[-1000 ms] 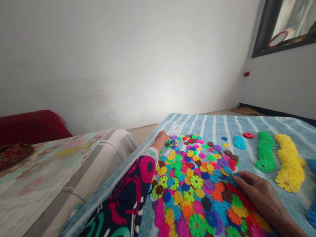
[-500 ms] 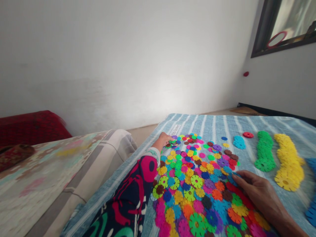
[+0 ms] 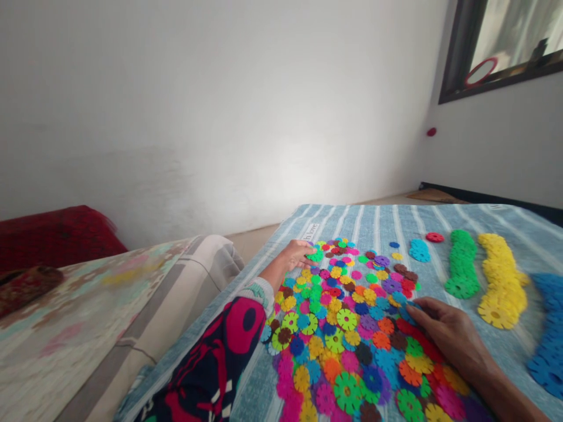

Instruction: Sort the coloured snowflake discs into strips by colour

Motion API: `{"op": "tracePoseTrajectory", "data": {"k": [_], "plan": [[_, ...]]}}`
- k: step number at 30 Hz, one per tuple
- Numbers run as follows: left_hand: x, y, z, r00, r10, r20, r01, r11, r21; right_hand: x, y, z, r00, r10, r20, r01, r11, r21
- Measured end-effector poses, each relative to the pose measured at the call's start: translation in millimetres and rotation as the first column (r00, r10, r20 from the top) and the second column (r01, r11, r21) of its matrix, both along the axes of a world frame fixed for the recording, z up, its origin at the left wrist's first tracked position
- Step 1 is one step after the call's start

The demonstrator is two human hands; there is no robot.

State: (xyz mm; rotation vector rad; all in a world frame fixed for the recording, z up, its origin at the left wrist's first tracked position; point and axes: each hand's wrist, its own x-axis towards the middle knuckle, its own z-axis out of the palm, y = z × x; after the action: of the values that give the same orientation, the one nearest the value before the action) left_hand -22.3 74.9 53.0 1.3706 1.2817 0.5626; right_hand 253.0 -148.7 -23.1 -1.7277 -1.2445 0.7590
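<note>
My left hand (image 3: 295,255) is at the far left edge of a spread of mixed, notched plastic discs (image 3: 347,319). Its fingers are closed on a green disc (image 3: 315,254), lifted slightly off the others. At the right side of the spread, my right hand (image 3: 448,331) pinches a blue disc (image 3: 410,314) between thumb and fingers. To the right of the spread lie overlapping rows of one colour each: green discs (image 3: 461,264), yellow discs (image 3: 502,281) and blue discs (image 3: 549,346).
A striped blue cloth (image 3: 365,220) lies under the discs. A short light-blue row (image 3: 419,250) and a red disc (image 3: 435,237) sit toward the back. On the left is a flower-patterned covered surface (image 3: 88,316), with a red cloth-covered thing (image 3: 57,234) behind it. A white wall (image 3: 220,117) stands beyond.
My left hand has risen a little and come toward me, with the green disc now showing in its fingers. The right hand keeps its blue disc. The camera view has shifted slightly.
</note>
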Motion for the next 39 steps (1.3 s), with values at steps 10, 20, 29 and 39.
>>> {"op": "tracePoseTrajectory", "data": {"k": [10,20,29,39], "plan": [[25,-38,-15.7,0.936,-0.304,0.18,0.318,0.946,-0.059,-1,1,-0.2,1.0,-0.016,0.015,0.014,0.996,0.083],[54,-55,-20.7,0.891,-0.337,0.304,0.353,0.936,0.001,-1,4,1.9,1.0,-0.002,0.018,0.0,0.991,0.134],[108,-70,-9.5,0.909,-0.404,0.103,0.378,0.903,0.204,-4,7,5.9,0.999,-0.02,0.034,0.014,0.985,0.174],[241,-84,-15.1,0.775,-0.534,-0.338,0.626,0.574,0.528,-5,12,2.7,0.998,-0.053,0.03,0.046,0.979,0.197]]}}
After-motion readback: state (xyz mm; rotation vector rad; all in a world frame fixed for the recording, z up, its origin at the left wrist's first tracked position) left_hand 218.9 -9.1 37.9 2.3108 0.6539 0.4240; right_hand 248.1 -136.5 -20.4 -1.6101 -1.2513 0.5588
